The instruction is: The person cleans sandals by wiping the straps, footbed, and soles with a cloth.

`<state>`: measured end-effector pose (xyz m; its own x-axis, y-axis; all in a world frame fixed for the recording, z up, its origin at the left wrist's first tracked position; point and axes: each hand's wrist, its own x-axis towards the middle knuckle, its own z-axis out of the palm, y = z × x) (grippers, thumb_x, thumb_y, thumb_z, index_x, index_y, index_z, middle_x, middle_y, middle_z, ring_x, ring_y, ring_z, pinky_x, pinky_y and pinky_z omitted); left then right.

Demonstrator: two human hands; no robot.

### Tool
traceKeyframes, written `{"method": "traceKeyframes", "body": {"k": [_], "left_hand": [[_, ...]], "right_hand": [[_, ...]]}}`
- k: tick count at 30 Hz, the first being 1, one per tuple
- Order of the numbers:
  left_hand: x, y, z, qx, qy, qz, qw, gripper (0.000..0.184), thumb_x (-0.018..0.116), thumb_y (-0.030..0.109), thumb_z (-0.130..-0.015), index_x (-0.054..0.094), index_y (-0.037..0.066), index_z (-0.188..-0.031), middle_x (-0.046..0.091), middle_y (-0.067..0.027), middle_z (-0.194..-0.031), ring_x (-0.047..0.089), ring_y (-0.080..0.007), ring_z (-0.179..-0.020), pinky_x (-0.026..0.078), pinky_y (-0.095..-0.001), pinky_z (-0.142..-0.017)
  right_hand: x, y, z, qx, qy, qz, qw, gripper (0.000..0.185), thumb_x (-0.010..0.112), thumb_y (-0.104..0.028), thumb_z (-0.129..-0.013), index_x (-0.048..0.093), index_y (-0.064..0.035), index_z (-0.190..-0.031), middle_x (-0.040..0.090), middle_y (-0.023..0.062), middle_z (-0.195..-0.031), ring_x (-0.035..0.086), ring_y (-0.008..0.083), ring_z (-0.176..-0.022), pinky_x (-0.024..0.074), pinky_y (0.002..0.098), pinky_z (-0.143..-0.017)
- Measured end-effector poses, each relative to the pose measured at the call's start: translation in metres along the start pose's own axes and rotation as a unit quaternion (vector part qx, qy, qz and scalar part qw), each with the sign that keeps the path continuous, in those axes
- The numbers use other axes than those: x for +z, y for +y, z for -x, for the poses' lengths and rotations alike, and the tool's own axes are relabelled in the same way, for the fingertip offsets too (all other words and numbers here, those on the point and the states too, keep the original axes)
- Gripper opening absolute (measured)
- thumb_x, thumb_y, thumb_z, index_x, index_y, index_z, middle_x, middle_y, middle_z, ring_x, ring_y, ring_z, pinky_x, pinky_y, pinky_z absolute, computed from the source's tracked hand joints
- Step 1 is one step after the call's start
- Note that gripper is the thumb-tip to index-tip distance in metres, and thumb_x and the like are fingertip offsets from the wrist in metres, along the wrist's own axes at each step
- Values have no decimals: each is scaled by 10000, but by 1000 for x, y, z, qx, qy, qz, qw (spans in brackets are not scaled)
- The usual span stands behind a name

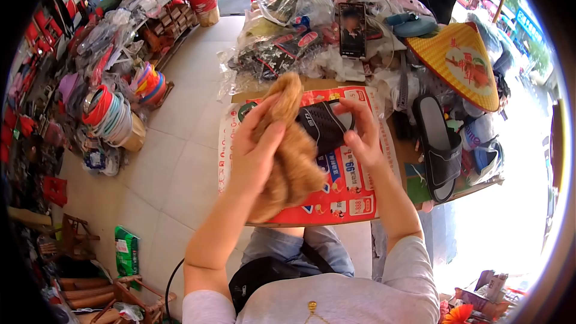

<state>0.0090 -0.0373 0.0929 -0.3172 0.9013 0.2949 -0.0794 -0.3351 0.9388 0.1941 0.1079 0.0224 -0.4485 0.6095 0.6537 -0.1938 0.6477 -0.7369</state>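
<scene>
My left hand point(257, 147) is closed around a bunched brown cloth point(295, 165), whose lower part is blurred. In my right hand point(363, 131), fingers and thumb grip one end of a black slide sandal point(322, 125) with pale lettering on its strap. The cloth lies against the sandal's left side and hides that part of it. Both hands are above a red printed sheet point(288, 215) on the table. A matching black and grey slide sandal point(437, 151) rests at the table's right edge.
Plastic-wrapped goods point(276, 54) pile up at the table's back, with a phone point(352, 30) standing among them. A yellow conical hat point(459, 63) and blue-grey slippers point(414, 25) lie at back right. Stacked buckets point(114, 117) and shelves of goods line the left.
</scene>
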Motion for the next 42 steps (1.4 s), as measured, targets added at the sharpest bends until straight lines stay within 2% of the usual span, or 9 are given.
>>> {"method": "traceKeyframes", "body": {"k": [3,7,12,14,19,21,31,39,42], "left_hand": [[48,-33,-7,85,21,-20,996,507,603,172,-951,434,22,-1404,437,-147,-1418,399,-220,-1330,318,-348,-1101],[49,-56,-5,85,-120,-69,987,470,598,212,-957,481,49,-1382,416,-174,-1431,361,-260,-1369,288,-363,-1121],[1,-76,-12,147,34,-238,960,281,632,188,-910,614,23,-1137,633,-87,-1095,580,-211,-1033,441,-347,-874],[-13,-84,-15,-65,8,-174,983,256,667,226,-877,632,17,-1022,635,-89,-1047,579,-233,-1001,452,-358,-845],[-5,-92,-12,87,-104,-406,904,475,728,358,-783,607,0,-1071,608,-176,-1110,539,-347,-1105,396,-420,-984],[2,-94,-9,200,-149,-552,796,578,735,430,-753,627,8,-1132,590,-186,-1176,504,-347,-1185,331,-452,-1063],[-6,-97,-27,177,-219,-580,764,493,749,398,-716,682,12,-1015,609,-154,-1118,519,-305,-1150,345,-432,-1039],[-6,-92,-27,168,-221,-544,791,449,752,380,-698,701,4,-938,622,-144,-1072,528,-300,-1131,350,-414,-1042],[-9,-94,-28,167,-251,-525,796,431,755,370,-691,703,4,-912,628,-140,-1038,536,-293,-1111,356,-405,-1032]], "right_hand": [[14,-24,5,54,-71,-235,968,1153,699,-699,-732,187,-19,-1510,362,158,-1455,470,245,-1242,338,398,-1082],[-2,-25,-1,93,-37,-187,977,795,715,-330,-825,337,-25,-1454,425,152,-1427,451,218,-1289,340,373,-1095],[-56,-24,-13,185,95,-115,971,438,537,50,-779,604,12,-1210,641,104,-1168,610,179,-1083,482,304,-942],[-59,-17,-15,122,120,18,985,441,532,82,-754,625,7,-1178,666,91,-1118,659,179,-962,524,279,-853],[-32,-7,-10,78,-147,300,939,488,569,14,-712,631,-50,-1191,636,156,-1075,613,288,-1008,498,338,-858],[-28,4,-11,54,-147,291,944,470,569,-6,-727,630,-51,-1191,640,160,-1097,591,316,-1056,483,365,-899],[-20,19,-28,78,-47,352,932,389,606,22,-756,643,-35,-1139,665,150,-1056,637,318,-984,493,360,-867],[-51,0,-42,242,-307,181,902,316,658,-15,-722,676,-9,-1038,681,141,-930,657,241,-901,500,325,-810],[-45,0,-44,287,-283,156,902,304,653,12,-740,670,1,-1043,687,115,-930,634,168,-923,486,303,-843]]}}
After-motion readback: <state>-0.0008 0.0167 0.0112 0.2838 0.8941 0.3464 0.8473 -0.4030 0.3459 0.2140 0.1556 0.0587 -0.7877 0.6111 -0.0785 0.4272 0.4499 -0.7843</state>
